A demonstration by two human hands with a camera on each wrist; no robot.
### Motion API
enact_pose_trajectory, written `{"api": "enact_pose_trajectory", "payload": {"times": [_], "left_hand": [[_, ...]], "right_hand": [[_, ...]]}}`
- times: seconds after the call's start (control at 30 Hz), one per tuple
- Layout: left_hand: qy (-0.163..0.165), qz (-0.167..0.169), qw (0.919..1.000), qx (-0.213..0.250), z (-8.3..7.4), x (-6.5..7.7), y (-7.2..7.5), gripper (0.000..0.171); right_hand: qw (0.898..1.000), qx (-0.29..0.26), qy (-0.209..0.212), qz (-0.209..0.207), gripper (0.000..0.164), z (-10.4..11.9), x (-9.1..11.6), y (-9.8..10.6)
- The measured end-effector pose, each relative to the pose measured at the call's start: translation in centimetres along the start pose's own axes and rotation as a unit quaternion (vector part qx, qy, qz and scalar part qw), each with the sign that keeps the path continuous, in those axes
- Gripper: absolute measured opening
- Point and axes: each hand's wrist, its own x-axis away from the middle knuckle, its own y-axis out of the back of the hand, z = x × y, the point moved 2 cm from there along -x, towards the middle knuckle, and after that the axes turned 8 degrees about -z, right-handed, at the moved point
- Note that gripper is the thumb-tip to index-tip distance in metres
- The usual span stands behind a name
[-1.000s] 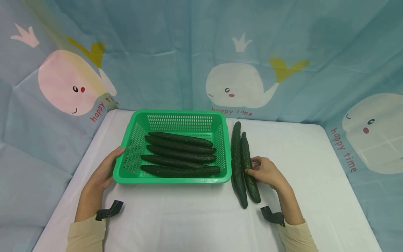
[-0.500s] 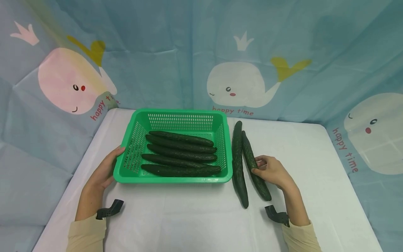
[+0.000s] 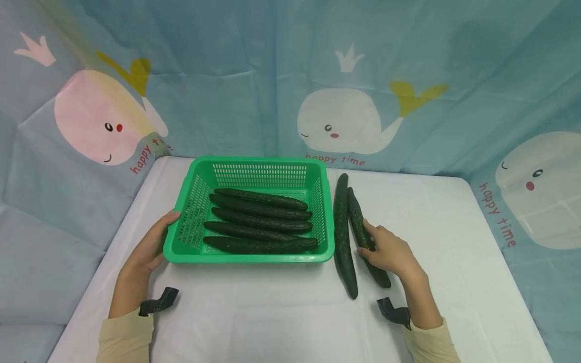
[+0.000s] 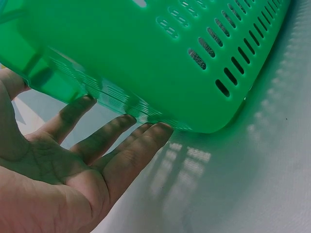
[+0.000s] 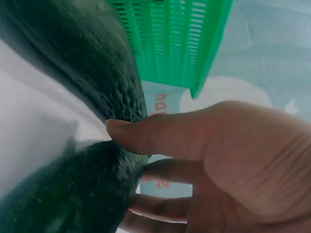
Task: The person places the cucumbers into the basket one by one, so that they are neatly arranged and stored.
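A green plastic basket (image 3: 247, 258) with slotted walls stands at left centre in the head view, several dark cucumbers (image 3: 260, 245) lying crosswise in it. My left hand (image 3: 152, 247) holds its left end, thumb at the rim, with the other fingertips against the outer wall (image 4: 112, 63) in the left wrist view. Two more cucumbers lie lengthwise right of the basket. My right hand (image 3: 390, 252) straddles the outer cucumber (image 3: 357, 217), thumb on its left side and fingers across it. The inner cucumber (image 3: 343, 237) lies between that one and the basket.
White cloth (image 3: 290, 312) covers the table. A blue curtain (image 3: 227, 101) printed with whales rises behind the table's far edge and along both sides. A black wrist camera (image 3: 159, 302) sits on the left wrist, another camera (image 3: 394, 312) on the right.
The outer cucumber's near end has swung right, away from the inner one. My right hand moved right with it, then its thumb and index finger spread wider over it. Left hand and basket stay put.
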Motion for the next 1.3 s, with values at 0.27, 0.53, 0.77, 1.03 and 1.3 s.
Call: {"api": "enact_pose_trajectory", "payload": {"times": [0.27,0.53,0.77,1.03,1.3], "left_hand": [[-0.002,0.001,1.0,0.0,-0.07,0.02,-0.21,0.072],[-0.006,0.004,1.0,0.003,-0.04,0.07,-0.24,0.073],[0.001,0.002,1.0,0.004,-0.17,0.12,-0.14,0.073],[0.001,0.0,1.0,0.005,-0.22,0.04,-0.16,0.074],[-0.001,0.004,1.0,0.002,-0.08,0.05,-0.1,0.074]], "right_hand": [[1.0,0.01,-0.016,-0.02,0.08,-0.1,-0.07,0.02],[0.999,0.001,-0.034,-0.038,0.068,-0.26,-0.33,0.49],[0.998,0.03,-0.04,-0.048,0.065,0.11,-0.37,0.53],[0.998,0.017,-0.051,-0.037,0.064,0.0,-0.5,0.8],[0.997,0.01,-0.064,-0.035,0.063,-0.23,-0.53,0.55]]}}
